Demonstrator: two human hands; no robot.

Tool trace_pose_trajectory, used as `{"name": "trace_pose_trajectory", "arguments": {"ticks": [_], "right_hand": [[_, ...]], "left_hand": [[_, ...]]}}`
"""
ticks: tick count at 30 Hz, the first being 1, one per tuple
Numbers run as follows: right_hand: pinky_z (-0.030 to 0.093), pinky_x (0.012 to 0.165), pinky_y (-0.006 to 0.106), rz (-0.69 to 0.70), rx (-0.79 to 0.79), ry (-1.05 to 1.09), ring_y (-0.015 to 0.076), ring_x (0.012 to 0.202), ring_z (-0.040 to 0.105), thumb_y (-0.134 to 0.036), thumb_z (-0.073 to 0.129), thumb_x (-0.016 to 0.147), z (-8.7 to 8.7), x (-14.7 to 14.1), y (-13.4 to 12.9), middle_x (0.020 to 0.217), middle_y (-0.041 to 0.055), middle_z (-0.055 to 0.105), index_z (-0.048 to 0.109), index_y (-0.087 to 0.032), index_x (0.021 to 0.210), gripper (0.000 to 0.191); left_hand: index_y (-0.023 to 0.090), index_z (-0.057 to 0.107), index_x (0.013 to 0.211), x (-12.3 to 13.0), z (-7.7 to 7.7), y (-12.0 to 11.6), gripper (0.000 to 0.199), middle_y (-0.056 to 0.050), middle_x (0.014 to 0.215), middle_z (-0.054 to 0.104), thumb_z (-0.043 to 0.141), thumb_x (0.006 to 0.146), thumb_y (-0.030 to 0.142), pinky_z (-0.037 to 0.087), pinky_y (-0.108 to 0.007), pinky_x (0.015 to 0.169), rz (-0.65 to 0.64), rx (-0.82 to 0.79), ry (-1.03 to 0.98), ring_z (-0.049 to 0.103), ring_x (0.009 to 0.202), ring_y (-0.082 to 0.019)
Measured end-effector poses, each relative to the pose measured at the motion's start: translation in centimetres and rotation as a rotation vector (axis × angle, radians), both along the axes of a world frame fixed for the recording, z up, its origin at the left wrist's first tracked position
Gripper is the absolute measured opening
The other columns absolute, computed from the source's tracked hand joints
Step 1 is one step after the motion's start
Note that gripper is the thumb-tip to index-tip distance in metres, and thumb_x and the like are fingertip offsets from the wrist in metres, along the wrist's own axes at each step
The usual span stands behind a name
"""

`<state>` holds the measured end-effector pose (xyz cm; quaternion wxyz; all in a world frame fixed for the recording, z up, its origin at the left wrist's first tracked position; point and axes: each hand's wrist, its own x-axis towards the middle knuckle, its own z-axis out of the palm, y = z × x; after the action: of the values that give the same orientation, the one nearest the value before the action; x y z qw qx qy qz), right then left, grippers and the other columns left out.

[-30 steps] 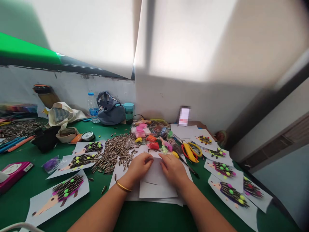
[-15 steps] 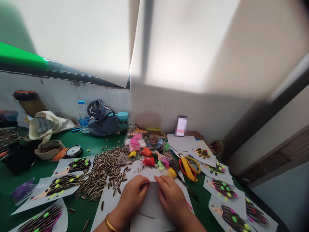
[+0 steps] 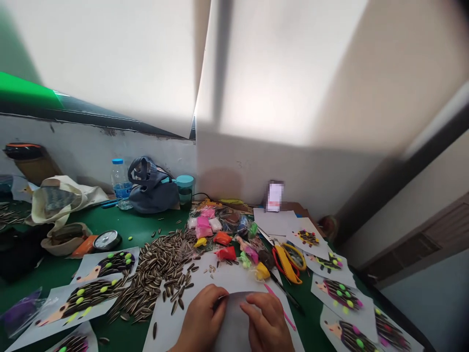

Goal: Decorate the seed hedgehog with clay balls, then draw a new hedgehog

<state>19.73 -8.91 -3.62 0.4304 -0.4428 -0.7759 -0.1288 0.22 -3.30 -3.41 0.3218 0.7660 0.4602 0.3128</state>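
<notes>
My left hand (image 3: 203,313) and my right hand (image 3: 266,322) sit at the bottom edge of the view, with their fingers on the top edge of a pale paper sheet (image 3: 234,322). A larger white paper sheet (image 3: 216,278) lies beneath them. A heap of striped sunflower seeds (image 3: 157,274) is just left of my left hand. A thin pink stick (image 3: 280,305) lies by my right hand. Several hedgehog pictures made with seeds and yellow-green dots (image 3: 100,293) flank the sheets.
Bags of coloured modelling clay (image 3: 216,230) and yellow-handled scissors (image 3: 287,264) lie beyond my hands on the green table (image 3: 128,225). A water bottle (image 3: 120,185), grey bag (image 3: 152,188) and teal cup (image 3: 185,190) stand against the wall (image 3: 227,166).
The whole scene has slid left and down in the view. My hands now sit lower in the frame, with the pale sheet between them, and the pink stick has come into sight.
</notes>
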Motion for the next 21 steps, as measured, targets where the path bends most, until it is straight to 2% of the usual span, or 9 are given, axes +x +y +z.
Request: {"name": "trace_pose_trajectory", "arguments": {"ticks": [8,17,21], "right_hand": [[0.047,0.092,0.046,-0.084,-0.12,0.093,0.0246,0.106,0.057,-0.006,0.048,0.082,-0.1,0.0,-0.8,0.111,0.0086,0.06,0.06,-0.025,0.117,0.042],[0.046,0.092,0.046,-0.061,-0.182,0.082,0.0242,0.1,0.058,-0.005,0.047,0.08,-1.0,-0.7,-0.4,0.107,0.0081,0.061,0.06,-0.026,0.116,0.044],[0.045,0.091,0.045,-0.034,-0.23,0.054,0.0239,0.1,0.057,-0.003,0.047,0.076,-0.5,-1.1,-0.6,0.106,0.0085,0.062,0.06,-0.023,0.114,0.045]], "left_hand": [[0.021,0.066,0.089,0.0,0.4,-0.1,0.016,-0.004,0.09,0.067,0.051,0.086,0.025,0.047,-0.032,0.08,0.037,0.086,-0.064,0.061,0.086,-0.02],[0.023,0.068,0.087,-0.5,-0.6,0.1,0.019,-0.004,0.084,0.066,0.051,0.087,0.031,0.048,-0.031,0.075,0.016,0.02,-0.064,0.061,0.082,-0.02],[0.022,0.068,0.089,-1.1,-0.7,-0.2,0.019,-0.005,0.088,0.067,0.051,0.086,0.032,0.049,-0.032,0.078,0.052,0.037,-0.146,0.061,0.086,-0.021]]}}
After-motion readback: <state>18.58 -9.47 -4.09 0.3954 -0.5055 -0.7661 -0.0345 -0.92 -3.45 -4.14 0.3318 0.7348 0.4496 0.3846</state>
